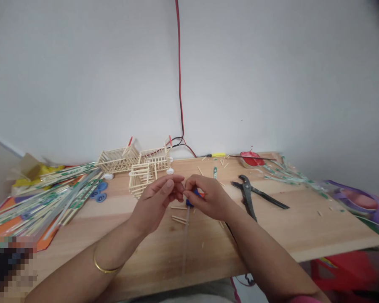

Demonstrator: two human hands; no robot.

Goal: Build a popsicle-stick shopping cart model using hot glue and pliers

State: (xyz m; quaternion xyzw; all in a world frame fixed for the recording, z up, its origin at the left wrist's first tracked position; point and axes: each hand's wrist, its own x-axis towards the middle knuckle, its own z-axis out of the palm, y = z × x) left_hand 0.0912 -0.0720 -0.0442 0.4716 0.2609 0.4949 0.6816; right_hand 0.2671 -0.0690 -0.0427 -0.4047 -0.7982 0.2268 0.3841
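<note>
Two bare hands nearly meet above a wooden table [287, 229]. The right hand [210, 195] is closed around a small blue tool [188, 203], mostly hidden under its fingers. From the tool a clear rod [186, 240] points straight back toward the person, between the forearms. The left hand [159, 198] lies just left of it, fingertips gathered close; whether they pinch anything, I can't tell from here.

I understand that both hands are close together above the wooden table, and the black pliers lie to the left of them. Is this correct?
Not entirely: the head view shows the black pliers to the right of the hands. The left hand and right hand are indeed close together above the wooden table.
</note>
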